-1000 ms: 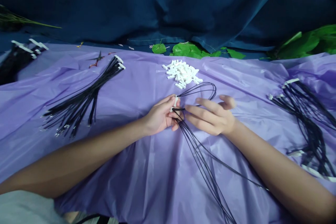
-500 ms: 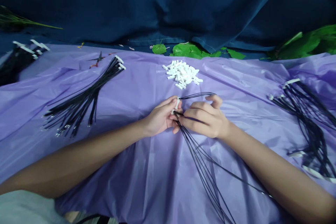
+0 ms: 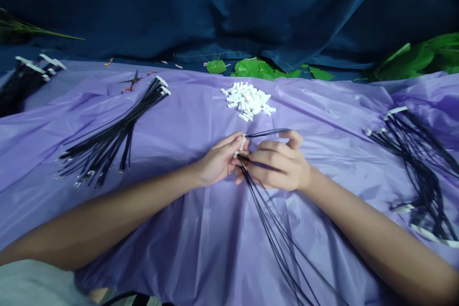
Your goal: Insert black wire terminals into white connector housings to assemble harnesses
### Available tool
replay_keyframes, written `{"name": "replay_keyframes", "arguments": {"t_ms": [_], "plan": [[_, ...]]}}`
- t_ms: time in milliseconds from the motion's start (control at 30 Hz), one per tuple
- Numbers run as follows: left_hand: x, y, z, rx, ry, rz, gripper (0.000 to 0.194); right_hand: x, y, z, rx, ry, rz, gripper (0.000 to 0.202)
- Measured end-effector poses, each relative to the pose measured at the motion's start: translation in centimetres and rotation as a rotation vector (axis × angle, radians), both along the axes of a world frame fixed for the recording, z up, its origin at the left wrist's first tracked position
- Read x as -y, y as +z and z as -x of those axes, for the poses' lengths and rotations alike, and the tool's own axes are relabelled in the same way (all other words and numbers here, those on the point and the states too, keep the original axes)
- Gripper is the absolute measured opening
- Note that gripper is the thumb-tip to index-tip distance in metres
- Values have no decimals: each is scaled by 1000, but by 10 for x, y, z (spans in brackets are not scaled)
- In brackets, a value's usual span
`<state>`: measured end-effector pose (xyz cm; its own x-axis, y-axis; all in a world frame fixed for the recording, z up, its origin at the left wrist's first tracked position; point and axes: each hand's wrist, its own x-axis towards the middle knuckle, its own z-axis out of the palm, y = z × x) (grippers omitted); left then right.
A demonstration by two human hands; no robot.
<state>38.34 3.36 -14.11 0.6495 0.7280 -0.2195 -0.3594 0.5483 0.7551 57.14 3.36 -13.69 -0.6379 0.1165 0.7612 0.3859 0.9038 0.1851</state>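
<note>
My left hand [image 3: 224, 160] pinches a small white connector [image 3: 243, 141] between thumb and fingers. Thin black wires [image 3: 263, 215] run from the connector's lower end down toward the front edge, and a few more [image 3: 265, 132] leave its upper end to the right. Close beside it, my right hand [image 3: 283, 162] is closed, its thumb and fingertips at the black wires by the connector. The upper wires reach its raised index finger. The exact wire under the right fingertips is partly hidden.
Beyond my hands lies a pile of white connectors [image 3: 249, 100]. A bundle of black wires [image 3: 120, 136] is at left, with scissors [image 3: 132, 82] behind it. Finished-looking wire bundles [image 3: 419, 167] lie at right on the purple sheet [image 3: 172, 248]. Green leaves [image 3: 254, 68] line the back.
My right hand has shifted slightly left and down. The loose wire that stretched toward my right forearm now hangs lower, closer to the other wires. My left hand keeps its hold.
</note>
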Motion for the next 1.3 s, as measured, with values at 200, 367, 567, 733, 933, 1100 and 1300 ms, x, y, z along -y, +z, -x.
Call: {"name": "replay_keyframes", "arguments": {"t_ms": [200,367,567,733,933,1100,1300], "plan": [[-1,0,-1,33,16,-3,25,0,-3,17,-703,108,672,16],[-2,-1,-1,17,12,16,24,-16,24,10,-1350,160,1138,21],[-1,3,-2,7,27,21,21,-27,62,-32,-1398,121,1301,16],[-1,0,-2,8,63,16,24,1,60,-10,-866,-57,1061,10],[0,-3,-2,34,73,-6,22,22,32,13,-128,-203,615,12],[0,-1,-2,57,76,6,21,13,16,12,-221,-330,521,7],[-1,-2,-3,56,54,-3,21,8,17,7,-326,-358,571,5]]}}
